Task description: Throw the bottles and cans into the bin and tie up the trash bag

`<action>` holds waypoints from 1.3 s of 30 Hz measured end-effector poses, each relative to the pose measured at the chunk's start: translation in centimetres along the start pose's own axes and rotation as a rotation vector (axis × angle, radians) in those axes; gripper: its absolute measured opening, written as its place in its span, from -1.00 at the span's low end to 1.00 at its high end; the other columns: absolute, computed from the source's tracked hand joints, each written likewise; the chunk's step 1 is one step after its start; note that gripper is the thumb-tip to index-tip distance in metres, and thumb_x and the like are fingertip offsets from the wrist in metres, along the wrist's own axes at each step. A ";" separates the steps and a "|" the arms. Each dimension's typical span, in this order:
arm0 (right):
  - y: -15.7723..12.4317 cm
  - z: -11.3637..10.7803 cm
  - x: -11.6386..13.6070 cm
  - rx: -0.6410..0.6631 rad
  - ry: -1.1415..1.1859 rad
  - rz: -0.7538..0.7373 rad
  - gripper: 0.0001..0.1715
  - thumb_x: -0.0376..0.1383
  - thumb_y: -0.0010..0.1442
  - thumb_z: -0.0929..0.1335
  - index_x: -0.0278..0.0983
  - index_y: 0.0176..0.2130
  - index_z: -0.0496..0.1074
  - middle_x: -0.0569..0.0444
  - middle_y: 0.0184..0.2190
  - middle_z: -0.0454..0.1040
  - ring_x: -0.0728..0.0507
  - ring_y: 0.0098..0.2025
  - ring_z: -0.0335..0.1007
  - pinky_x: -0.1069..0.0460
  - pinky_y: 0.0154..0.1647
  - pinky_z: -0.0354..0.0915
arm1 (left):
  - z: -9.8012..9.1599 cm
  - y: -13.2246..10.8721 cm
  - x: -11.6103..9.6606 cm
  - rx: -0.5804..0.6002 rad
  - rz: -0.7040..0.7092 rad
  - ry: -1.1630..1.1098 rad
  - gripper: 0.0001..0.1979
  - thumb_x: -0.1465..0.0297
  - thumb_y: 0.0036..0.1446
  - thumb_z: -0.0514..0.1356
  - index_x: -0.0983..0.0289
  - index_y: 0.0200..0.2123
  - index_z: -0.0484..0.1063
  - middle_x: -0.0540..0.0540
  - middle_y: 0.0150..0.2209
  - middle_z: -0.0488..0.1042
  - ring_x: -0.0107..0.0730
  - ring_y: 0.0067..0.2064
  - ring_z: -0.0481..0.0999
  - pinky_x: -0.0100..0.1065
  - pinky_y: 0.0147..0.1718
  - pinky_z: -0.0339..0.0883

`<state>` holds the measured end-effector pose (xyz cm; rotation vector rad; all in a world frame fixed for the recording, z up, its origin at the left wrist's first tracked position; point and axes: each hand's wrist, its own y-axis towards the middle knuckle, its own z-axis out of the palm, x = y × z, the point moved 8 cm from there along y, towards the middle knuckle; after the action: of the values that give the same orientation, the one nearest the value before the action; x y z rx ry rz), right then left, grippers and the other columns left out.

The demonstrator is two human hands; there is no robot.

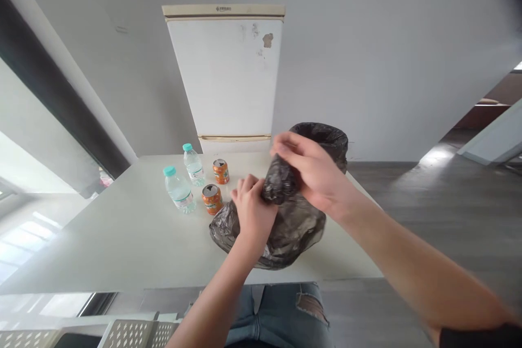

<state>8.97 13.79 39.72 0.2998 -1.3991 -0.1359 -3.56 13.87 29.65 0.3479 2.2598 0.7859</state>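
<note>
A dark, see-through plastic bag point(291, 236) sits on the pale tabletop point(122, 234) just right of the frame's centre, its lower part spread toward the near edge. The left hand point(253, 209) is closed around the bag's bunched neck, and the right hand point(312, 171) curls its fingers about the gathered top, slightly blurred. Just left of the bag, two orange cans point(212, 200) stand upright, the nearer one close to its crumpled edge. Left of them are two clear bottles point(179, 196) with teal caps. Behind the right hand, a round, open black liner point(336, 144) shows partly. A white refrigerator point(228, 76) fills the upper middle.
</note>
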 end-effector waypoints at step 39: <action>-12.4 -15.5 -22.3 -0.098 -0.877 0.171 -0.70 -0.06 0.41 0.26 -0.17 -0.23 0.44 -0.09 -0.07 0.37 -0.27 0.02 0.38 -0.18 0.17 0.33 | 2.1 -9.5 18.5 0.727 0.122 0.278 -0.76 0.61 0.06 0.18 0.18 -0.26 0.29 0.09 -0.15 0.49 -0.17 -0.06 0.51 -0.26 -0.04 0.31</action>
<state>21.43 9.92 12.81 0.0222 -2.2693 -0.2069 -15.44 15.72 12.58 0.7511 2.7539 0.0294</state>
